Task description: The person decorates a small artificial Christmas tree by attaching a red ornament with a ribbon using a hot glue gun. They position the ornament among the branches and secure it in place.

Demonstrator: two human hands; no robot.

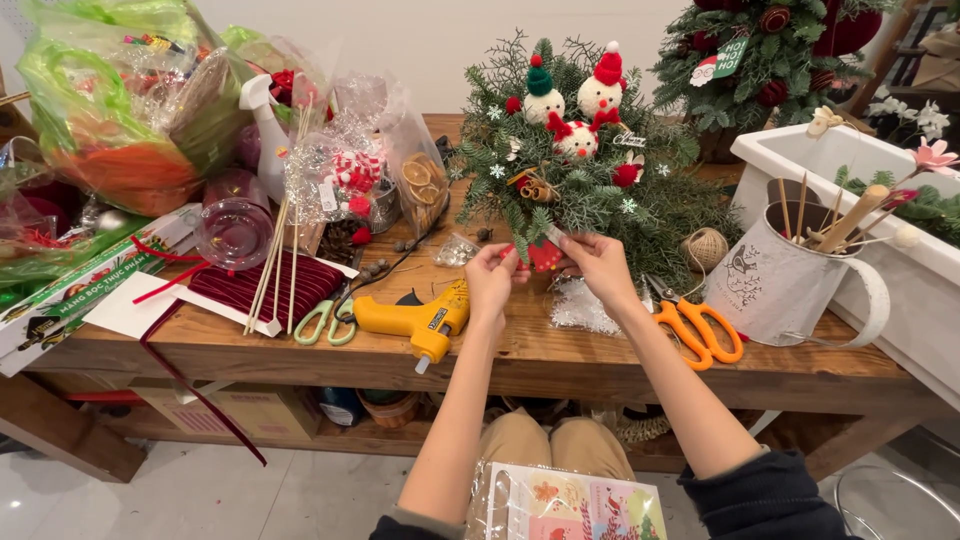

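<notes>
A small Christmas arrangement of green fir sprigs [590, 190] stands on the wooden table [560, 350], topped with three little snowmen [575, 100] in red and green hats. Its red pot [545, 257] shows between my hands. My left hand [490, 280] and my right hand [598, 265] are raised together at the front of the arrangement. The fingertips of both pinch a small pale piece, too small to identify. A yellow glue gun [415, 320] lies just left of my left hand. Orange scissors [695, 328] lie right of my right hand.
Green-handled scissors [325, 322], dark red ribbon [255, 285], wooden sticks [275, 265] and bags of ornaments [130, 100] crowd the table's left. A ball of twine [705, 247], a white can of sticks [790, 275] and a white trough [850, 160] stand right. A printed packet [565, 505] lies on my lap.
</notes>
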